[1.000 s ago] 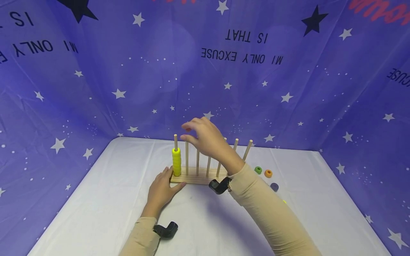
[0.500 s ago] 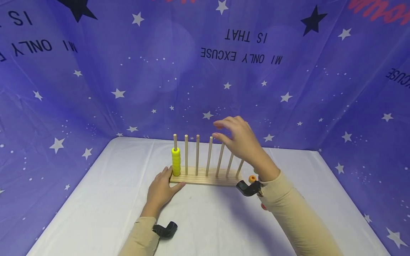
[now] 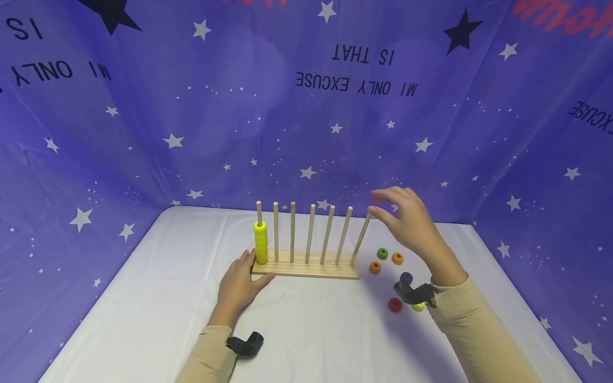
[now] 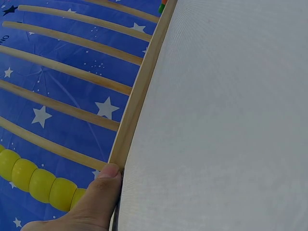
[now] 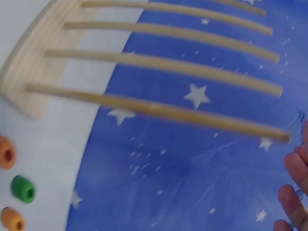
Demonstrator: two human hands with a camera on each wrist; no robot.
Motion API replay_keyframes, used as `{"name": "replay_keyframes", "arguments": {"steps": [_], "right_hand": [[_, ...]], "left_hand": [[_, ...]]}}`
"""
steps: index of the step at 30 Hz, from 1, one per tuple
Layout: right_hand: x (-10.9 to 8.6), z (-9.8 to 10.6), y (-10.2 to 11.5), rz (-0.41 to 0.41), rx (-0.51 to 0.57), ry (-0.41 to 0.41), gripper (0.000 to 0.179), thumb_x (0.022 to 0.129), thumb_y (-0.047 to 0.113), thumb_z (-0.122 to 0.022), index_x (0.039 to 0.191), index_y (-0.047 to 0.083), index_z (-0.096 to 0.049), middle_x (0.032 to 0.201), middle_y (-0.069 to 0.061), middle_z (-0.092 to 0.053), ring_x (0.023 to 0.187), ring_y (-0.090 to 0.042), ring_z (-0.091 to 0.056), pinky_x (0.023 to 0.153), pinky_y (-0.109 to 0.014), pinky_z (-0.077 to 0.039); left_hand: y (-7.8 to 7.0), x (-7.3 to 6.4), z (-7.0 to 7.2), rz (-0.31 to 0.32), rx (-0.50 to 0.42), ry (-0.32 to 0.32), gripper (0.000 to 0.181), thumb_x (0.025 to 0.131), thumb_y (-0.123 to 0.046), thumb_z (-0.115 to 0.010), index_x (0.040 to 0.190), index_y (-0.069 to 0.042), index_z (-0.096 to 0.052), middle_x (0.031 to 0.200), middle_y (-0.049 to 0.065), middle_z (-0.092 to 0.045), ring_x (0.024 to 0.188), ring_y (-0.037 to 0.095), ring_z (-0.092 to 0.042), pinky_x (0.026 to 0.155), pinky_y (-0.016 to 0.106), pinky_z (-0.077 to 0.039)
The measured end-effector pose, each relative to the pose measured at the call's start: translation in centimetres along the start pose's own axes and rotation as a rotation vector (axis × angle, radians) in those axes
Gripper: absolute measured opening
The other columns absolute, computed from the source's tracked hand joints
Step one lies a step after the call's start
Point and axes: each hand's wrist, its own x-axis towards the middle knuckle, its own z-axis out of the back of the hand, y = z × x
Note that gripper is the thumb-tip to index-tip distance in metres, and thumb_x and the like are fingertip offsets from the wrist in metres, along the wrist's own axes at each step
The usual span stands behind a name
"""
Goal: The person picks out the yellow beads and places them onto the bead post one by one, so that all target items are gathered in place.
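A wooden peg stand with several upright dowels rests on the table. Yellow beads are stacked on its leftmost dowel, the other dowels being bare. My left hand holds the stand's left end, thumb along the front edge and fingers at the side; the left wrist view shows the thumb against the base. Up by the top of the rightmost dowel is my right hand, thumb and fingers apart with nothing between them. In the right wrist view its fingertips lie beyond that dowel's tip.
Loose beads lie right of the stand: green, orange, another orange, purple, red and yellow-green. A white cloth covers the table. Purple star-printed fabric encloses the back and sides.
My right hand has moved right along the dowel tops, from near the second dowel to the rightmost one, uncovering the loose beads. My left hand has stayed at the stand's left end.
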Motion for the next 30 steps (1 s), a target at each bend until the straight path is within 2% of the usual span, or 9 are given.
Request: {"name": "replay_keyframes", "arguments": {"steps": [4, 11, 16, 20, 24, 30], "right_hand": [[-1.5, -0.1, -1.7, -0.040, 0.014, 0.010, 0.034, 0.093, 0.022, -0.070, 0.124, 0.008, -0.067, 0.117, -0.010, -0.069, 0.108, -0.027, -0.056, 0.090, -0.047, -0.044], [-4.1, -0.7, -4.6, -0.092, 0.022, 0.048, 0.032, 0.094, 0.023, -0.070, 0.122, 0.009, -0.067, 0.112, -0.008, -0.070, 0.105, -0.028, -0.061, 0.087, -0.048, -0.049], [-6.4, -1.3, -6.7, -0.131, 0.030, 0.089, 0.030, 0.091, 0.023, -0.073, 0.119, 0.013, -0.070, 0.107, -0.003, -0.072, 0.097, -0.024, -0.063, 0.081, -0.040, -0.051], [-8.5, -1.6, -8.5, -0.163, 0.040, 0.152, 0.030, 0.089, 0.022, -0.075, 0.118, 0.016, -0.071, 0.111, -0.001, -0.072, 0.094, -0.015, -0.060, 0.079, -0.032, -0.051], [-10.4, -1.8, -10.0, -0.203, 0.044, 0.217, 0.029, 0.089, 0.028, -0.075, 0.116, 0.019, -0.071, 0.111, 0.003, -0.072, 0.093, -0.008, -0.059, 0.079, -0.030, -0.052], [-12.9, -1.9, -12.1, -0.260, 0.089, 0.299, 0.031, 0.087, 0.028, -0.076, 0.116, 0.018, -0.071, 0.112, 0.001, -0.072, 0.096, -0.017, -0.061, 0.079, -0.027, -0.051]], "left_hand": [[0.0, 0.0, 0.0, -0.006, 0.006, -0.004, 0.092, 0.083, -0.059, -0.072, 0.153, -0.010, -0.037, 0.156, 0.020, -0.039, 0.141, 0.046, -0.039, 0.113, 0.063, -0.035], [0.1, 0.1, -0.1, -0.005, 0.010, -0.001, 0.094, 0.083, -0.061, -0.071, 0.154, -0.011, -0.036, 0.156, 0.020, -0.039, 0.142, 0.046, -0.039, 0.113, 0.063, -0.035], [0.1, 0.1, 0.0, -0.001, 0.007, 0.003, 0.093, 0.083, -0.061, -0.070, 0.154, -0.011, -0.036, 0.157, 0.020, -0.038, 0.142, 0.046, -0.038, 0.113, 0.064, -0.034], [0.0, 0.1, 0.0, 0.002, 0.002, 0.008, 0.093, 0.083, -0.061, -0.070, 0.154, -0.011, -0.036, 0.157, 0.020, -0.038, 0.142, 0.046, -0.038, 0.113, 0.064, -0.034], [0.0, 0.1, 0.0, 0.003, 0.002, 0.005, 0.093, 0.083, -0.061, -0.071, 0.154, -0.011, -0.036, 0.157, 0.020, -0.038, 0.142, 0.046, -0.038, 0.113, 0.064, -0.034], [0.1, 0.1, 0.0, 0.000, 0.003, 0.003, 0.093, 0.083, -0.060, -0.071, 0.154, -0.011, -0.036, 0.157, 0.020, -0.038, 0.142, 0.046, -0.038, 0.113, 0.064, -0.034]]}}
